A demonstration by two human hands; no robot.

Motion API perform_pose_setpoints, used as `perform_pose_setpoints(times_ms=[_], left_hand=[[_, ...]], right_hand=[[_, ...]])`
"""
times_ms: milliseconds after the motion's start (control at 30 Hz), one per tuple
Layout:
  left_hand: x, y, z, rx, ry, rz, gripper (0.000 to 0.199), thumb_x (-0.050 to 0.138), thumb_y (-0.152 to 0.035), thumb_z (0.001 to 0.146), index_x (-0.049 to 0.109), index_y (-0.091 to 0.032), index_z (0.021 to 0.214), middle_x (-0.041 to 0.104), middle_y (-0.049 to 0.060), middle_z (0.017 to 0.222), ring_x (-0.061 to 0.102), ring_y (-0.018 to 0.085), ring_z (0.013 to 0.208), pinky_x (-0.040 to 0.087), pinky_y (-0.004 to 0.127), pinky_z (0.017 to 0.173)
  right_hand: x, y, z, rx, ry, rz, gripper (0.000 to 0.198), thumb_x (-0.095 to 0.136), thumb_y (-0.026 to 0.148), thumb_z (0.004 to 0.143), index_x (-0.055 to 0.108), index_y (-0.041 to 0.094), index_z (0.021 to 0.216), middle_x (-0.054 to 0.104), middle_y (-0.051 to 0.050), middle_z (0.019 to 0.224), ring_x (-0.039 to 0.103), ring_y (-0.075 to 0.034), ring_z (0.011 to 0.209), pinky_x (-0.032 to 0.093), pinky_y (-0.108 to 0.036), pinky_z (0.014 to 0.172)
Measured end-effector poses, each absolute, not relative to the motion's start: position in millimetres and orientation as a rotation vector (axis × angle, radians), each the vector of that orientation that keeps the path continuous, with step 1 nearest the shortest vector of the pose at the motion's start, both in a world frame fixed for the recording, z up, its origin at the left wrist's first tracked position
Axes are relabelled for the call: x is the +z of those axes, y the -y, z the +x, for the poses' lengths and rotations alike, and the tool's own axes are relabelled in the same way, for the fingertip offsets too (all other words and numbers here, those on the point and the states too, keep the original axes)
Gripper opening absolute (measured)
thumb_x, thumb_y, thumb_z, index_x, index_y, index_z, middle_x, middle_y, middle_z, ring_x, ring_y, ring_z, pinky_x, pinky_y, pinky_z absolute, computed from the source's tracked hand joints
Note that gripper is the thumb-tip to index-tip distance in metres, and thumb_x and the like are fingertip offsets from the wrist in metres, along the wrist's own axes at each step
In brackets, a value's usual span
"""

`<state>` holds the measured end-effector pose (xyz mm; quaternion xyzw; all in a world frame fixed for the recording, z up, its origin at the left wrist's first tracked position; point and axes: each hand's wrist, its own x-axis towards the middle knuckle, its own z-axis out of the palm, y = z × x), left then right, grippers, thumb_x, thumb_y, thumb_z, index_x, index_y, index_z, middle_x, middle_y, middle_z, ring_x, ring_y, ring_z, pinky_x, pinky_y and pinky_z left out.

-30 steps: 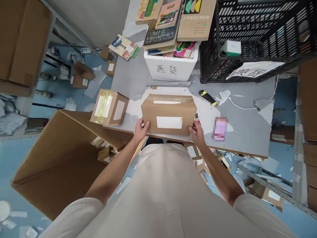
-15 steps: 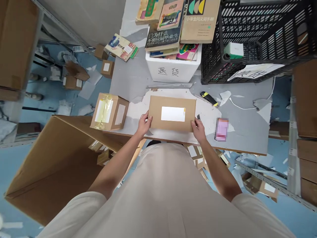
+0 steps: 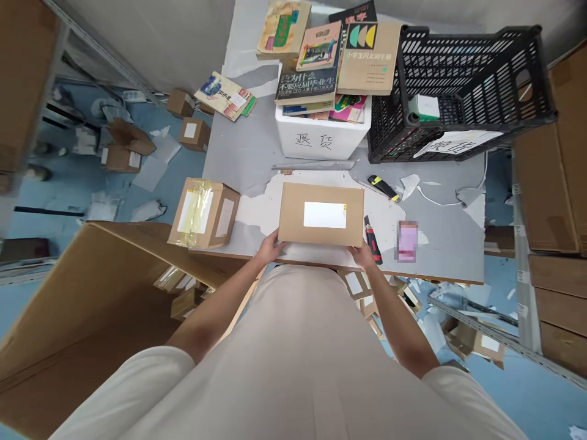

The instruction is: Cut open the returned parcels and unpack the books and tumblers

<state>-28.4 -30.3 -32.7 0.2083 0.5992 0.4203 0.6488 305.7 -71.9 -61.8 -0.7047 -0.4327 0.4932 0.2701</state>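
Observation:
A flat brown cardboard box (image 3: 291, 214) with a white label (image 3: 324, 215) on top sits at the table's near edge, in front of me. My left hand (image 3: 269, 247) grips its near left corner. At the near right corner my right hand (image 3: 362, 255) holds it, with the fingertips partly hidden beneath the box. Just right of that hand lies a red and black utility knife (image 3: 372, 241). A yellow and black utility knife (image 3: 384, 187) rests farther back. To the left stands a taped cardboard box (image 3: 204, 212).
Books overfill a white bin (image 3: 321, 139) at the back, beside a black plastic crate (image 3: 477, 79). Two thin books (image 3: 224, 96) lie on the left. A pink, blurred-out phone-like object (image 3: 407, 241) is at right. A large open carton (image 3: 92, 305) stands below the table's left side.
Both hands have slid from the box's sides toward its near corners. The box's near side is tipped slightly up, and the red and black knife now shows fully. The view has shifted slightly.

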Motion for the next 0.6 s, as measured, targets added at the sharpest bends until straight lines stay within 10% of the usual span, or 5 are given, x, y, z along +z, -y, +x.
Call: perform_pose_setpoints(times_ms=[300, 600], left_hand=[[-15, 30, -32, 0.873, -1.328, 0.848, 0.032, 0.078, -0.025, 0.059, 0.069, -0.020, 0.090, 0.067, 0.007, 0.096, 0.060, 0.024, 0.106, 0.042, 0.038, 0.101], [27, 17, -27, 0.868, -1.657, 1.346, 0.028, 0.060, -0.047, 0.080, 0.070, -0.021, 0.077, 0.061, 0.005, 0.074, 0.054, 0.021, 0.075, 0.043, 0.031, 0.078]], right_hand=[[-32, 76, 300, 1.220, 1.269, -1.846, 0.037, 0.058, 0.048, 0.078, 0.061, 0.021, 0.103, 0.065, -0.011, 0.105, 0.061, -0.027, 0.101, 0.053, -0.044, 0.083], [25, 63, 307, 0.794, 1.623, -2.013, 0.054, 0.026, 0.063, 0.091, 0.057, 0.021, 0.077, 0.059, -0.009, 0.081, 0.056, -0.025, 0.080, 0.046, -0.040, 0.075]])
